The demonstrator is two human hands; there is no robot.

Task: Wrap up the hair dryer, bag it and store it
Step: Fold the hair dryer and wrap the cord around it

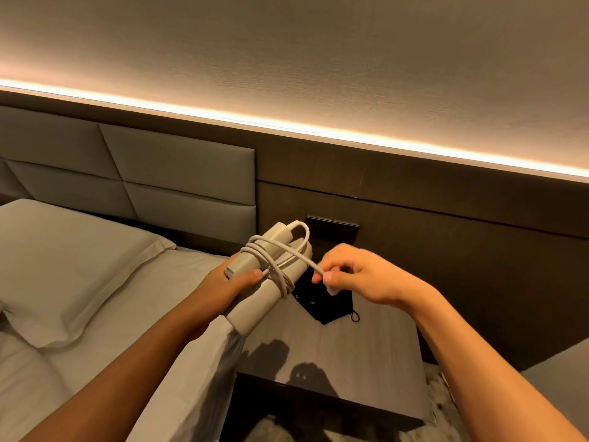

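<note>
A grey wood-grain nightstand (366, 352) fills the lower centre of the frame with a black drawstring bag (322, 306) lying flat on it, partly hidden behind the hands, while a bed (95, 362) with a pillow (73, 266) takes the lower left and dark wall switches (333, 229) sit just above centre. The folded pale hair dryer (271, 282) is held in mid-air over the near-left edge of the nightstand, at frame centre, its long axis running from lower left up toward the upper right, with its cord (280, 256) looped several times around it. The left hand (223, 288) is clenched around the dryer's body, thumb pressing on top, and the right hand (353, 275) pinches the plug end of the cord between thumb and fingertips, just right of the dryer.
</note>
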